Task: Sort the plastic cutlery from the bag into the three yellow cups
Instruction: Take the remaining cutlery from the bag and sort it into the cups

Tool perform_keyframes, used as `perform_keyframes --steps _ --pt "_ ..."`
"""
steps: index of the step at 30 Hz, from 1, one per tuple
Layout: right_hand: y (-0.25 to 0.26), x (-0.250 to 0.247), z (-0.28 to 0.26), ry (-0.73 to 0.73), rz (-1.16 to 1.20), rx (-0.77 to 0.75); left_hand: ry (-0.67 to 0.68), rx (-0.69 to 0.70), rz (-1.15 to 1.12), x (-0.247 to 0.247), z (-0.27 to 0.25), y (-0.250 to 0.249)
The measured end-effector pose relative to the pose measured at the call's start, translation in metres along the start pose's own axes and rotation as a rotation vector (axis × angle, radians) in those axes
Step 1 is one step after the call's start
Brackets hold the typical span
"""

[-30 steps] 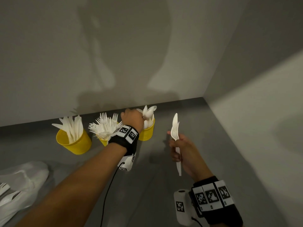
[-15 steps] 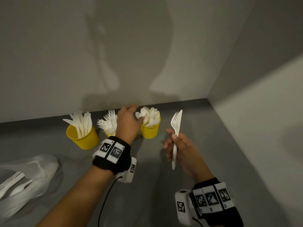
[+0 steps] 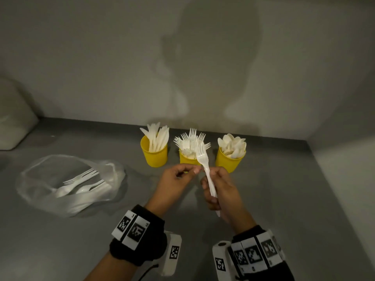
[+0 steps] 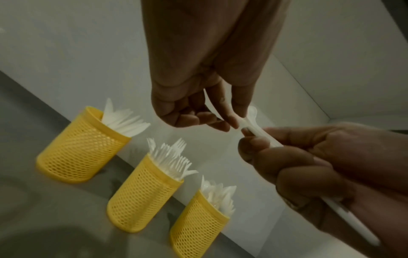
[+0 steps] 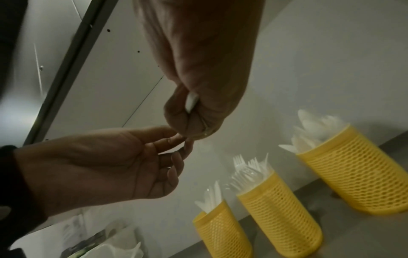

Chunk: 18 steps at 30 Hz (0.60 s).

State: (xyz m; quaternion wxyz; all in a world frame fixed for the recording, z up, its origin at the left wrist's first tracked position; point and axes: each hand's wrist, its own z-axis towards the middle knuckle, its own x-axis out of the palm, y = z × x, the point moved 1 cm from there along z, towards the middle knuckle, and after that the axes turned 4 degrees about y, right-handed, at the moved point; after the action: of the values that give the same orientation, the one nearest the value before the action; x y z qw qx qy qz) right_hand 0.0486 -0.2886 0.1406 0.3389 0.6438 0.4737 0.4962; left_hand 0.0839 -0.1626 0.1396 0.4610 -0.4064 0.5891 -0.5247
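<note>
Three yellow mesh cups stand in a row by the back wall. The left cup [image 3: 154, 158] holds knives, the middle cup [image 3: 187, 159] forks, the right cup [image 3: 229, 162] spoons. In front of them my right hand [image 3: 213, 191] grips the handle of a white plastic fork [image 3: 207, 173], tines up. My left hand [image 3: 193, 171] pinches the fork's neck [image 4: 241, 121] between thumb and forefinger, its other fingers curled. The right wrist view shows the handle's end [image 5: 190, 103] sticking out of my right fist. A clear plastic bag [image 3: 69, 185] with more white cutlery lies to the left.
The grey worktop [image 3: 284, 199] is closed in by a back wall and a right side wall [image 3: 345, 159]. A pale bulky thing [image 3: 12, 118] sits in the far left corner.
My left hand has left the spoon cup and come back to the fork in my right hand. The right hand has moved left, in front of the middle cup.
</note>
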Motion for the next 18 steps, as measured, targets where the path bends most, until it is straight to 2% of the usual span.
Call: perform_keyframes --steps 3,9,13,18 --pt "-0.006 0.018 0.002 0.039 -0.04 0.014 -0.069 0.002 -0.017 -0.016 -0.004 0.0" --pt "-0.008 0.042 0.005 0.038 -0.095 -0.064 -0.072 -0.02 -0.187 -0.036 -0.003 -0.002" --pt "-0.006 0.047 0.008 -0.031 -0.104 -0.131 -0.039 -0.048 -0.244 -0.041 0.003 -0.003" --pt "-0.006 0.052 0.017 -0.02 -0.046 -0.13 0.025 -0.086 -0.264 -0.042 0.012 0.003"
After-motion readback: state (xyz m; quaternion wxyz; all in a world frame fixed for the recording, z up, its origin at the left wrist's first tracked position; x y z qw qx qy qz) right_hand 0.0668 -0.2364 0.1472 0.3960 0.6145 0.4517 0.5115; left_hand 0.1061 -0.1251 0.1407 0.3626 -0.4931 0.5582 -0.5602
